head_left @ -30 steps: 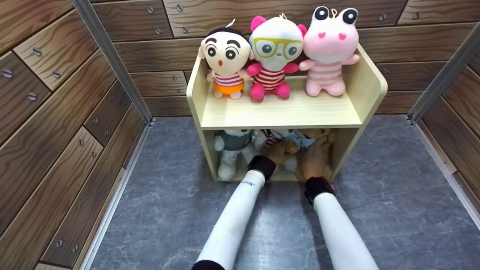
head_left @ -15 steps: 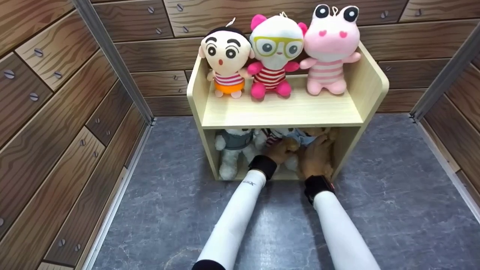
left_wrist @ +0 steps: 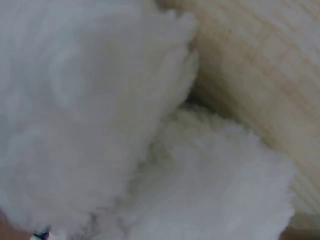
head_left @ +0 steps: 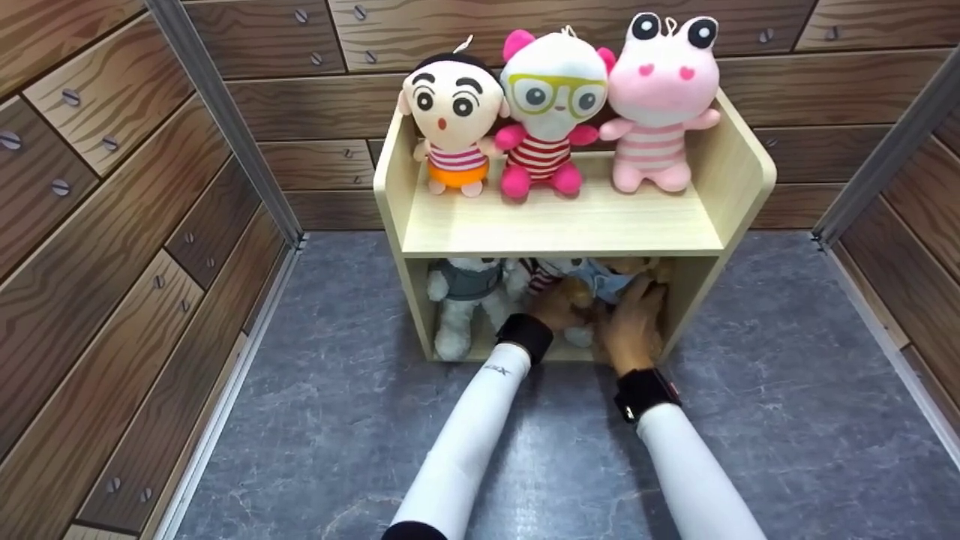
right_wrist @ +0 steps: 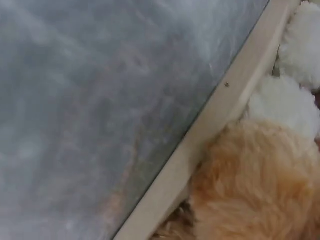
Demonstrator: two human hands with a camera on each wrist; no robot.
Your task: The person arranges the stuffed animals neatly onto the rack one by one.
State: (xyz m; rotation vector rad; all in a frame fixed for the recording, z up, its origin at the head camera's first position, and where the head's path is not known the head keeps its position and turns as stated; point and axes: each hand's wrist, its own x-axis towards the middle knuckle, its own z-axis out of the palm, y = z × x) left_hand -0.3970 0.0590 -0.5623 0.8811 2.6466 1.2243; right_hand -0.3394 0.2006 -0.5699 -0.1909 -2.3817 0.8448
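Both hands reach into the lower compartment of the pale wooden shelf (head_left: 562,236). A brown teddy bear (right_wrist: 260,180) in a light blue garment (head_left: 609,282) sits at the compartment's right side. My left hand (head_left: 555,307) holds the bear by its tan paw (head_left: 577,291); some of its fingertips are hidden. Over the bear's lower body lies my right hand (head_left: 632,326), its fingers extended toward the right wall. Left of the bear is a white plush toy with a striped garment (head_left: 540,276). White fur (left_wrist: 210,180) fills much of the left wrist view.
A white plush in a grey vest (head_left: 474,283) sits at the compartment's left. On the top shelf stand a cartoon boy doll (head_left: 454,112), a panda plush with yellow glasses (head_left: 553,97) and a pink frog plush (head_left: 664,97). Grey floor (head_left: 322,420) and wood-patterned walls surround the shelf.
My right hand has drawn back slightly toward me and its fingers have straightened over the bear. More of the blue garment shows. The left hand stays nearly in place.
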